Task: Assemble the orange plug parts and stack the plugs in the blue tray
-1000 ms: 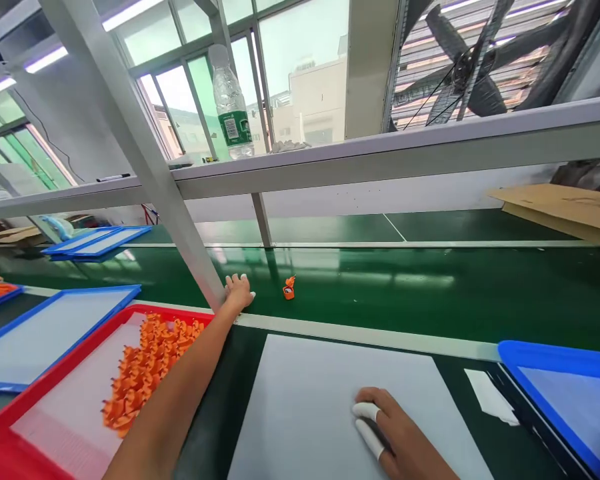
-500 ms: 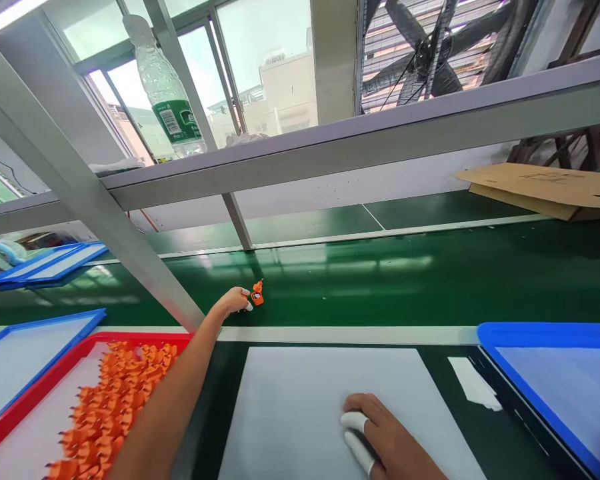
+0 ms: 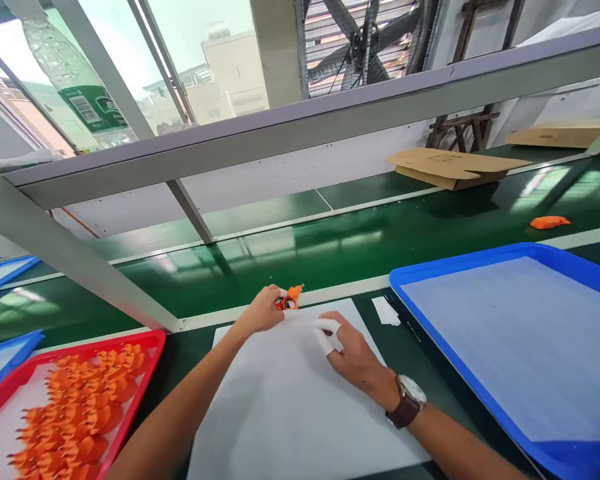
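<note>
The left hand [image 3: 261,313] has its grip pinched on a small orange part [image 3: 293,296]. The fingertips are pressed together around it at the far edge of the white sheet [image 3: 290,413] on the table, just beside the pale strip that borders the green belt [image 3: 380,247]. The part sticks out of the fingers toward 2 o'clock.

The right hand [image 3: 351,350] lies on the sheet at 4 o'clock from the part, its grip loose and holding nothing. Its fingers in white covers [image 3: 330,331] point toward the left hand; whether they touch it I cannot tell. A watch [image 3: 408,399] sits on that wrist.

At 8 o'clock from the left hand, a red tray [image 3: 141,383] holds an orange heap [image 3: 80,413] of similar parts. At 3 o'clock from the right hand stands a blue tray [image 3: 480,259], with a paper scrap [image 3: 386,311] between it and the sheet. A stray orange piece [image 3: 549,222] lies on the belt, well off at 2 o'clock.
</note>
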`<action>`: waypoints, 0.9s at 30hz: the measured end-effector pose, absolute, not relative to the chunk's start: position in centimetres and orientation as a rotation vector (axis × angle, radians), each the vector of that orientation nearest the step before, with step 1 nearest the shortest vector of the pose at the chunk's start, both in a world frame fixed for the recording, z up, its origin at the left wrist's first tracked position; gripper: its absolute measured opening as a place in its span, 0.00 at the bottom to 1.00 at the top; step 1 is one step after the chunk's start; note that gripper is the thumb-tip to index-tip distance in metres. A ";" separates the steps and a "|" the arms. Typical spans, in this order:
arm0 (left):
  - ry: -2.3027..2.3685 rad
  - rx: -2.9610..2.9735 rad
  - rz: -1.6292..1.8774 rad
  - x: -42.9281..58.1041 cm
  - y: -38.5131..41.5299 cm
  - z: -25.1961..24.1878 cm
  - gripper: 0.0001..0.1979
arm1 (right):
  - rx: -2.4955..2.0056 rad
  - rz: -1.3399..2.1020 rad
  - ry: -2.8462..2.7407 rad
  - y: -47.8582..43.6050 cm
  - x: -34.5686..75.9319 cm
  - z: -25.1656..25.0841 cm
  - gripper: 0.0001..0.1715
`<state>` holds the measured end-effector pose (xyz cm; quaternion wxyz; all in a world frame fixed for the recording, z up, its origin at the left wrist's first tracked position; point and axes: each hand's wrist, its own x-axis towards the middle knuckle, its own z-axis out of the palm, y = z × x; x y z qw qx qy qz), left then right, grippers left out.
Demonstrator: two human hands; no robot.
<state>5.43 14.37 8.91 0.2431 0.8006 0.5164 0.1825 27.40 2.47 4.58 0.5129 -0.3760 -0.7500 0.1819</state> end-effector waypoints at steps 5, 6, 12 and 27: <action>1.227 2.315 0.312 10.3 8.9 7.4 0.17 | -1.051 0.337 -1.531 4.0 29.4 5.0 0.15; 1.204 2.288 0.311 10.1 8.6 7.6 0.17 | -1.064 0.348 -1.536 4.2 29.6 4.8 0.15; 1.097 1.962 0.344 4.8 8.6 9.0 0.19 | -1.081 0.368 -1.550 4.6 29.9 4.1 0.18; 1.209 2.077 0.523 0.5 2.6 7.1 0.22 | -0.737 0.412 -2.075 0.1 24.7 5.3 0.21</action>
